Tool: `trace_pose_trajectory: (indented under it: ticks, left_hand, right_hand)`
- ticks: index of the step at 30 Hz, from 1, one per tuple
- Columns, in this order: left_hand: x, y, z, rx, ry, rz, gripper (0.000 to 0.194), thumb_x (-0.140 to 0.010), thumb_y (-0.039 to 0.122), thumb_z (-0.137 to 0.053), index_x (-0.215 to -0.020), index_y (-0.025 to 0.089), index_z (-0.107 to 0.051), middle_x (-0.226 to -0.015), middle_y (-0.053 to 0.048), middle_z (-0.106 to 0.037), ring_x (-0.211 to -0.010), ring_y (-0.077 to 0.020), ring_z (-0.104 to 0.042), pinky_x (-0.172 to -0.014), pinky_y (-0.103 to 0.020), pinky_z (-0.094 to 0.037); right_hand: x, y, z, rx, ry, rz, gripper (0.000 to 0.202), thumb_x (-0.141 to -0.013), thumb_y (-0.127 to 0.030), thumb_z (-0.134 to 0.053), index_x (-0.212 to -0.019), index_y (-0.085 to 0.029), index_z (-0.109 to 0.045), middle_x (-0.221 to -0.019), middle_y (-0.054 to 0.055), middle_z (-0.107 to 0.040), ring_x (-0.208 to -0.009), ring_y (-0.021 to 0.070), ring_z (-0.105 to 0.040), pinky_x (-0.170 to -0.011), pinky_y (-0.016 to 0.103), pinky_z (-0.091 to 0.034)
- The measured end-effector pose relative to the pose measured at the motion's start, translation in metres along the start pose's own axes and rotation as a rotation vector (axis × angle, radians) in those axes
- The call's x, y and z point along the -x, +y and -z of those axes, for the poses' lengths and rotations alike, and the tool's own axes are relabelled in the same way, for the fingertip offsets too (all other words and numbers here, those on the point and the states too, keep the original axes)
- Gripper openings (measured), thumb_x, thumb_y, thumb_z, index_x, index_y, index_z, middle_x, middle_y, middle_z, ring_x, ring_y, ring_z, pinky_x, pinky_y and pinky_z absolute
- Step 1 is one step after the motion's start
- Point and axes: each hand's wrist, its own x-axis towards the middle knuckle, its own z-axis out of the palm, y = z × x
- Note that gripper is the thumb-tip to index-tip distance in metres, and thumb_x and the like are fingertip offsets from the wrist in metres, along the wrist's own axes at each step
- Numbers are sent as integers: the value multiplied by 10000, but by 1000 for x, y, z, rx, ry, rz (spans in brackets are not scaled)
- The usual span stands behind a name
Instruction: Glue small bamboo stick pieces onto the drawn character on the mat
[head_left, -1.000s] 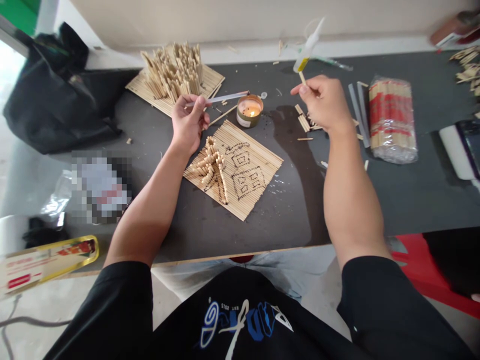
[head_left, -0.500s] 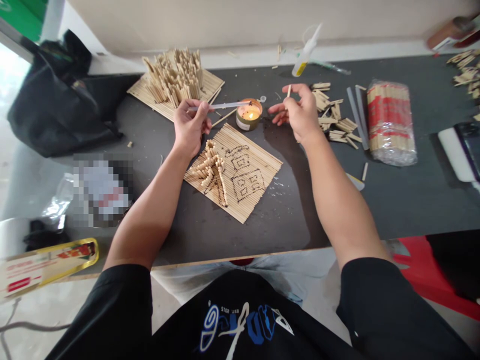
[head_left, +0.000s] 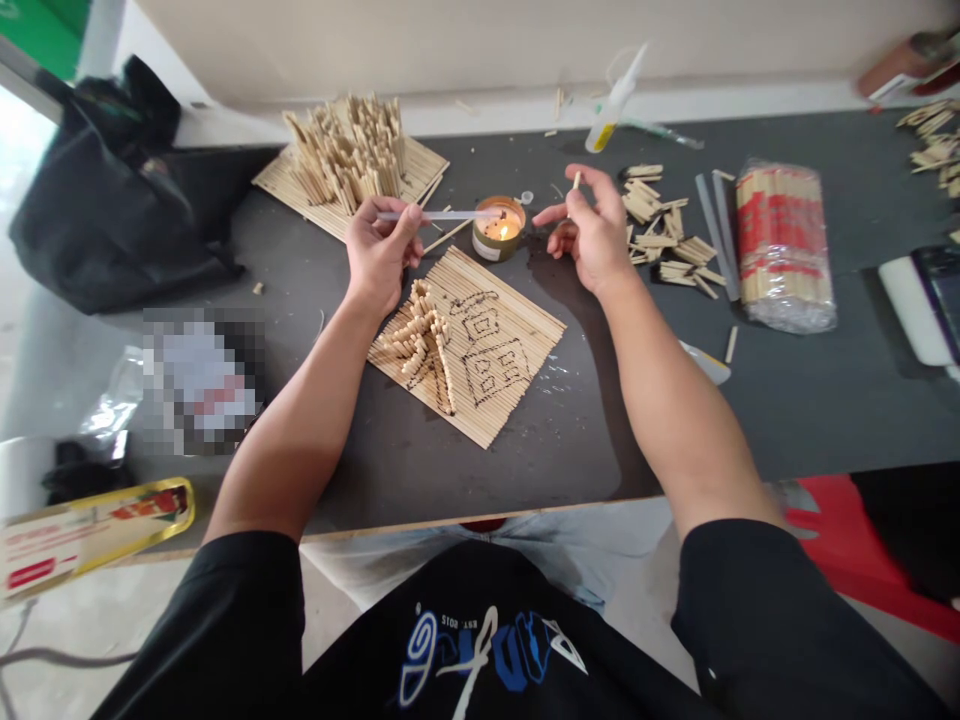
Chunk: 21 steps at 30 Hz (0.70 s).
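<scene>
Pinched in my left hand is a translucent glue stick, its far end over the lit candle in a small tin. My right hand, right of the candle, grips a short wooden stick between thumb and index finger, with the other fingers partly spread. Below and between the hands lies a mat of wooden sticks with characters drawn in black outline. Short sticks stand upright on its left part.
Another mat with many upright sticks is at the back left, beside a black bag. A glue bottle, loose short sticks and a wrapped stick bundle are at the right. A blurred-out object lies left.
My right hand has shifted very slightly left with its stick, and its lower fingers are more curled. My left hand and the glue stick have hardly moved.
</scene>
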Motion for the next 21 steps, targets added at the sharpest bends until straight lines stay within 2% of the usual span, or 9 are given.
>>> trace_pose_trajectory:
  ticks: [5, 10, 15, 18, 21]
  left_hand:
    - [0, 0, 0, -6, -4, -8, 683, -671, 755, -845, -878, 224, -468, -770, 50, -645, -512, -19, -492, -389, -191, -330]
    - [1, 1, 1, 3, -34, -8, 633, -709, 707, -848, -891, 226, -481, -736, 59, -630, -526, -21, -493, -397, -188, -324]
    - [1, 3, -1, 29, -6, -5, 658, -614, 686, -925, -860, 221, -530, -755, 30, -658, -511, -36, -507, -382, -187, -308]
    - [2, 4, -4, 39, 22, -17, 614, -602, 650, -943, -828, 218, -570, -692, 26, -625, -480, -54, -517, -368, -188, -314]
    - [2, 4, -5, 45, 31, -34, 576, -617, 618, -946, -819, 212, -591, -663, 28, -601, -477, -60, -533, -368, -174, -332]
  right_hand:
    - [-6, 11, 0, 26, -7, 34, 750, -695, -939, -408, -1193, -379, -385, -1096, 16, -739, -710, 224, -601, -700, 419, -401]
    - [-1, 7, 0, 24, -24, 30, 707, -688, -946, -434, -1096, -368, -435, -1062, 10, -745, -711, 235, -604, -694, 433, -407]
    - [2, 4, 0, 20, -28, 13, 682, -686, -930, -457, -1100, -388, -447, -1062, -11, -748, -749, 242, -616, -705, 429, -408]
    - [1, 5, 0, 25, -28, 20, 697, -691, -938, -452, -1124, -393, -448, -1075, -13, -747, -777, 246, -634, -717, 432, -412]
    - [2, 5, 0, 12, -23, 35, 671, -709, -917, -484, -1113, -382, -457, -1074, -13, -747, -717, 231, -624, -681, 431, -422]
